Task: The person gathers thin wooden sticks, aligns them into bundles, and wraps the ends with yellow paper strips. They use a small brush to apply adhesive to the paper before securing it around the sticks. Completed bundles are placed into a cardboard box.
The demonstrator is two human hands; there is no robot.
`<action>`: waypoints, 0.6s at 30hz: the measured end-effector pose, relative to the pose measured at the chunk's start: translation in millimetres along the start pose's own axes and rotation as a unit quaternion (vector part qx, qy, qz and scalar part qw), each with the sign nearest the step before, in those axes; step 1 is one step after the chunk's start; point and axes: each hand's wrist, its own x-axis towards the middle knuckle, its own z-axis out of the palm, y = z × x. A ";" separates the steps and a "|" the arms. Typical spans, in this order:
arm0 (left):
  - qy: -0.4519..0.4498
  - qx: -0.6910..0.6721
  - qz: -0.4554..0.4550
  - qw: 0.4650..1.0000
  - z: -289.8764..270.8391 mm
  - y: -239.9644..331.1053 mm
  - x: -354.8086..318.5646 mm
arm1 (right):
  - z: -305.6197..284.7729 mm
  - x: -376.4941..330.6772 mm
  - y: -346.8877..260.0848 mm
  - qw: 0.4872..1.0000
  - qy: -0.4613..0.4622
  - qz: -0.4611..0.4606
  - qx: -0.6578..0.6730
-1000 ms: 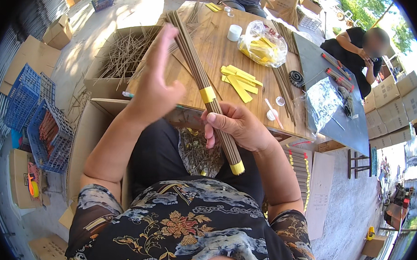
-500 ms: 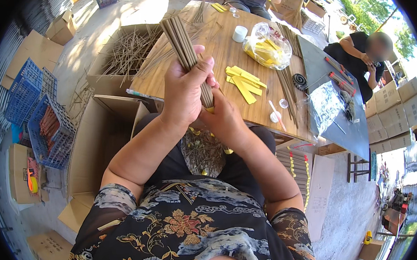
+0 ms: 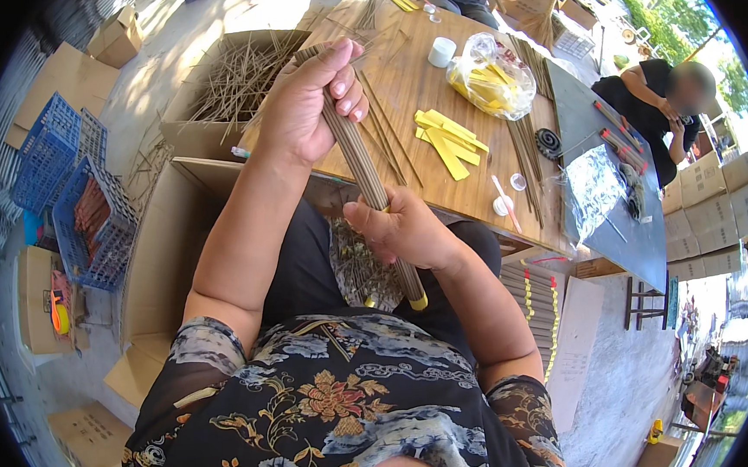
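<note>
Left hand [image 3: 309, 108] risen, stick bundle [image 3: 368, 169] steep, yellow end toward lap

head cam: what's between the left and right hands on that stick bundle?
Only the bare stick bundle. The left hand grips its upper end, the right hand grips lower down, and the brown sticks between them are uncovered. The head view shows this.

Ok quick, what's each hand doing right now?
Left hand: closed around the upper part of the stick bundle.
Right hand: closed around the same bundle, near its yellow-banded lower end.
</note>
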 end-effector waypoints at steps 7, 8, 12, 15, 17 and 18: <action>-0.002 -0.026 -0.019 0.999 -6.5 0.1 7.6 | 2.5 -0.3 1.7 0.999 0.022 0.024 -0.016; -0.009 -0.027 -0.019 0.999 -7.6 0.5 8.9 | 2.5 -0.8 0.1 0.999 0.018 0.029 -0.015; 0.092 0.041 0.015 0.995 -1.5 -6.7 11.8 | 2.3 9.0 12.5 0.967 0.159 -0.037 -0.195; 0.126 0.050 0.008 0.991 -0.6 -8.5 12.0 | 2.6 14.4 27.5 0.951 0.199 -0.081 -0.224; 0.041 -0.010 -0.036 0.998 -8.4 -0.3 11.3 | 2.6 12.4 26.0 0.971 0.155 -0.069 -0.168; 0.060 0.004 -0.028 0.998 -8.2 -0.9 11.2 | 2.5 9.4 19.7 0.980 0.127 -0.052 -0.141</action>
